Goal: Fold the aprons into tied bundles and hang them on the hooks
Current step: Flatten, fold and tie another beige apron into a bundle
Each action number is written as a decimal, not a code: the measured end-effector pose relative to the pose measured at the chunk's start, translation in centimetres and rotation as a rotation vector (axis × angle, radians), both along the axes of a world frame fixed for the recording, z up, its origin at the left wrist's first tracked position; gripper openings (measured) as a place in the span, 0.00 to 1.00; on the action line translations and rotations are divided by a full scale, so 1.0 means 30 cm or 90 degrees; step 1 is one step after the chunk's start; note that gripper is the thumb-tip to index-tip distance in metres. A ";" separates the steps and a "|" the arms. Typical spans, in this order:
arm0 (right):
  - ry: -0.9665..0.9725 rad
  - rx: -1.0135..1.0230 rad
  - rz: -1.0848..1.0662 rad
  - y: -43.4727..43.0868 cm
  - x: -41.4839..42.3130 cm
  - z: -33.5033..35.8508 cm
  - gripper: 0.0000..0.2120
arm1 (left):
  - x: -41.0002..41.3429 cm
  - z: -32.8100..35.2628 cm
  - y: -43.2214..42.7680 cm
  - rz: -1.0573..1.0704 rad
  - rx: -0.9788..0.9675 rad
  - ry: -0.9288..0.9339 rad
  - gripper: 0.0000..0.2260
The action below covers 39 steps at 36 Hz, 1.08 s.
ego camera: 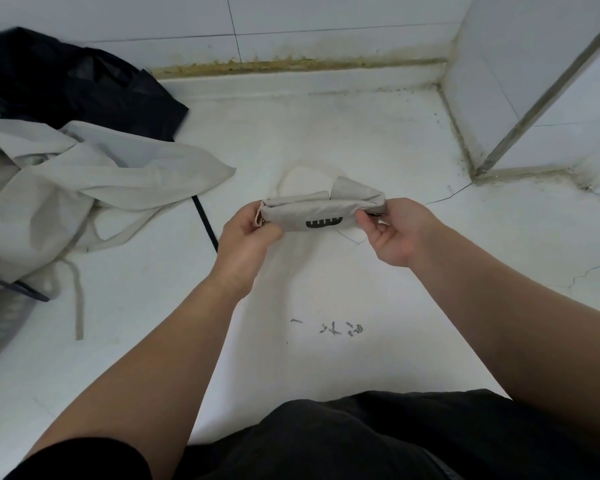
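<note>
Apron bundle (321, 213), grey and rolled tight, is stretched between my hands over the counter (326, 133). My left hand (248, 233) is curled round one end, and my right hand (395, 233) pinches the other between thumb and fingertips. Folding looks done; tying isn't. Next I'd wind the strap (291, 173), looping just beyond my fingers, round the roll. Loose aprons (84, 174) wait past my left fingers.

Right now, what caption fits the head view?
Left hand and right hand hold a folded grey apron over the white surface.
</note>
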State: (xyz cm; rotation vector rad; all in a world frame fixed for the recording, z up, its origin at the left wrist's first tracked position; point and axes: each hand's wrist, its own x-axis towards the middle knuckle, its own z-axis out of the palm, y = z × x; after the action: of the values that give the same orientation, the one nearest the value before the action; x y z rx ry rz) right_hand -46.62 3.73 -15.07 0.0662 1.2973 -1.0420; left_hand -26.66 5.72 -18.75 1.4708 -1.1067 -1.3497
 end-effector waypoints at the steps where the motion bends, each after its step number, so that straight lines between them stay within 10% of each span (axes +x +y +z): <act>1: 0.000 0.000 -0.001 -0.002 0.002 0.003 0.07 | -0.004 -0.004 0.004 0.005 -0.004 -0.021 0.14; 13: 0.497 -0.114 0.285 -0.024 0.026 -0.008 0.19 | -0.043 -0.014 -0.051 0.154 0.060 -0.044 0.02; 18: 0.541 -0.156 0.326 -0.016 0.031 -0.039 0.19 | -0.076 0.007 -0.056 0.131 0.046 -0.163 0.05; 23: 0.869 -0.024 0.491 -0.017 0.040 -0.050 0.30 | -0.095 0.010 -0.052 0.105 0.028 -0.313 0.10; 39: 0.786 -0.307 0.381 0.012 0.080 -0.108 0.24 | -0.169 0.049 -0.057 0.113 -0.020 -0.497 0.24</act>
State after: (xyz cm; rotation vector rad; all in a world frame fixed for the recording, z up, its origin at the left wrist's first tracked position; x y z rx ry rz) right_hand -44.22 4.10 -18.32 -1.4396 1.8913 -0.8054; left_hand -31.73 4.00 -17.28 2.0879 -1.4048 -0.6175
